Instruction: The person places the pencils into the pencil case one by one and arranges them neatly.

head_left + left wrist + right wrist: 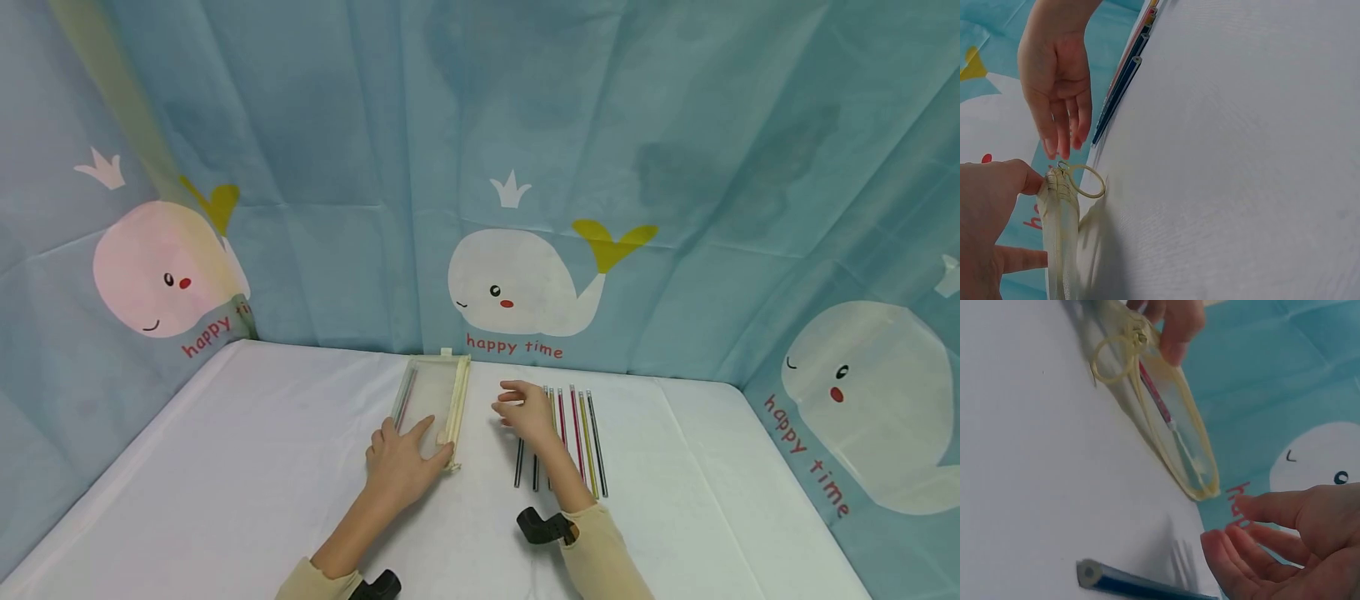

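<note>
A translucent pencil case with pale yellow trim lies on the table, its zipped side parted in the right wrist view. A reddish pencil shows inside. My left hand rests spread on the case's near end, thumb at the zipper edge. My right hand hovers between the case and several pencils lying in a row, fingers loosely bent with nothing between them. It partly covers the pencils at the row's left side. A dark blue pencil lies below this hand in the right wrist view.
A yellow ring hangs from the zipper end of the case. White cloth covers the table. Behind its far edge hangs a blue curtain printed with whales.
</note>
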Motion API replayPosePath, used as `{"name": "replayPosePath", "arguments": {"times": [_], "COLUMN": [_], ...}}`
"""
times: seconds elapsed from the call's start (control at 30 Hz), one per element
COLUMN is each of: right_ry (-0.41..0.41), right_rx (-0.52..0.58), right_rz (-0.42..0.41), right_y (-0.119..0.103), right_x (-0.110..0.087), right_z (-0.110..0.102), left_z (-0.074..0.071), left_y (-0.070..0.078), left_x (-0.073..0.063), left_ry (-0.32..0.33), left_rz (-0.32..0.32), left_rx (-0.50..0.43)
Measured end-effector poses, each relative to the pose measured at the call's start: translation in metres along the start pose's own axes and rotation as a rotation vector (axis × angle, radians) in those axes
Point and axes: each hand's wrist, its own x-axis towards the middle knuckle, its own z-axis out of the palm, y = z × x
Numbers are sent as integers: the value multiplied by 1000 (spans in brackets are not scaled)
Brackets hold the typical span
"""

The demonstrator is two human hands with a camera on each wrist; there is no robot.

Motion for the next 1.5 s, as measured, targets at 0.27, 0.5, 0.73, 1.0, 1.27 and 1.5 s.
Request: {"name": "replayPosePath", "arguments": {"times": [0.27, 0.5, 0.73, 1.0, 1.27, 1.5], "right_ry": [98, 152, 181, 185, 166, 163], "right_rx": [-138, -196, -240, -301, -324, -339], "right_rz": [-10, 26, 44, 41, 25, 13], "right_y": [-3, -1, 1, 0, 3, 5], "right_x": [-9, -12, -13, -13, -12, -13], "right_z": [-16, -20, -18, -11, -9, -6], "left_z": [-1, 2, 4, 5, 4, 5], "left_y": [1, -2, -3, -3, -2, -2], "left_x": [-1, 0, -1, -2, -1, 0], "left_ry": [10, 29, 50, 62, 68, 70], "left_rz": [10, 24, 34, 43, 48, 48], "left_rx": [-7, -18, -26, -20, -20, -15]}}
